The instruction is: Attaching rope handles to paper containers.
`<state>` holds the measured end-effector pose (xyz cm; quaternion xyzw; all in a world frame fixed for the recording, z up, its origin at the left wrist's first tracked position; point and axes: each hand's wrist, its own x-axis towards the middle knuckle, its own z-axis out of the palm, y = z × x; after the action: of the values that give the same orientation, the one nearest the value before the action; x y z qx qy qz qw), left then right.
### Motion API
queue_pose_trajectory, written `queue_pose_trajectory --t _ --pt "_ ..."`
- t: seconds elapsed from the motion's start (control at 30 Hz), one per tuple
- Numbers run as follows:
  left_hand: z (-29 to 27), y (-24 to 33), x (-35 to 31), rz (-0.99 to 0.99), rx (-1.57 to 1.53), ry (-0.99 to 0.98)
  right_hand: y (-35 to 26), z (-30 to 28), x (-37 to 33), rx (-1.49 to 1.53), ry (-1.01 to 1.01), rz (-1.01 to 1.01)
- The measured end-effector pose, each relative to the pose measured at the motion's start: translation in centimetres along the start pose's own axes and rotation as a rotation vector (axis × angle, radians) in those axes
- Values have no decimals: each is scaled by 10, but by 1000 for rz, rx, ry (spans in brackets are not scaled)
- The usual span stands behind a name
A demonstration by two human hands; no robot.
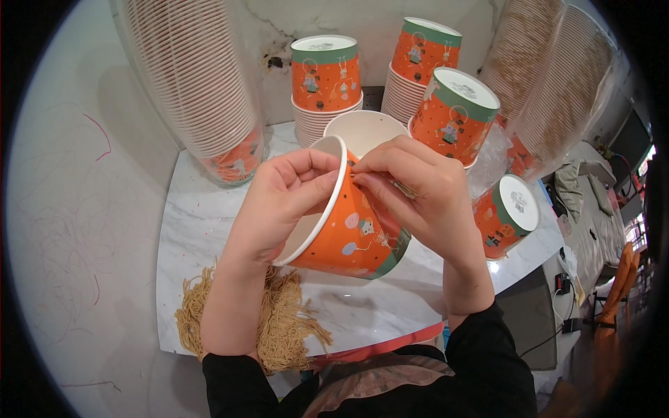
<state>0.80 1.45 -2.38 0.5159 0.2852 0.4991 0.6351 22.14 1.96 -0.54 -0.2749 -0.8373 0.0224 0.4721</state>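
Observation:
An orange paper bucket (348,233) with a green base band and cartoon prints is tilted on its side in front of me, its white-rimmed mouth facing left. My left hand (279,202) grips the rim, fingers inside the mouth. The fingertips of my right hand (421,191) are pinched together against the bucket's outer wall just below the rim. A bit of tan cord (405,189) shows under that palm; what lies right at the fingertips is hidden. Beneath my left forearm, a heap of tan cords (286,327) lies at the table's near left edge.
Stacked upside-down buckets (325,76) stand at the back, with more stacks (456,115) to the right. One lone bucket (507,216) sits at the right edge. Behind it is an open white bucket (362,129). Tall plastic-wrapped stacks (191,76) flank the marble-patterned table (390,306).

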Motion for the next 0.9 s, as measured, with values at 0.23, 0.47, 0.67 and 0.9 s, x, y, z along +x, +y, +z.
queue_pose_trajectory --t 0.23,0.47,0.67,0.9 --pt "6 7 -6 20 112 -4 1 -4 -2 -31 -56 35" --pt "11 13 -14 157 549 152 16 -25 -5 -65 -173 140" --pt "14 16 -15 401 788 38 7 -35 0 306 -255 503" --pt "27 35 -26 -2 454 -116 5 -40 3 924 -329 620"
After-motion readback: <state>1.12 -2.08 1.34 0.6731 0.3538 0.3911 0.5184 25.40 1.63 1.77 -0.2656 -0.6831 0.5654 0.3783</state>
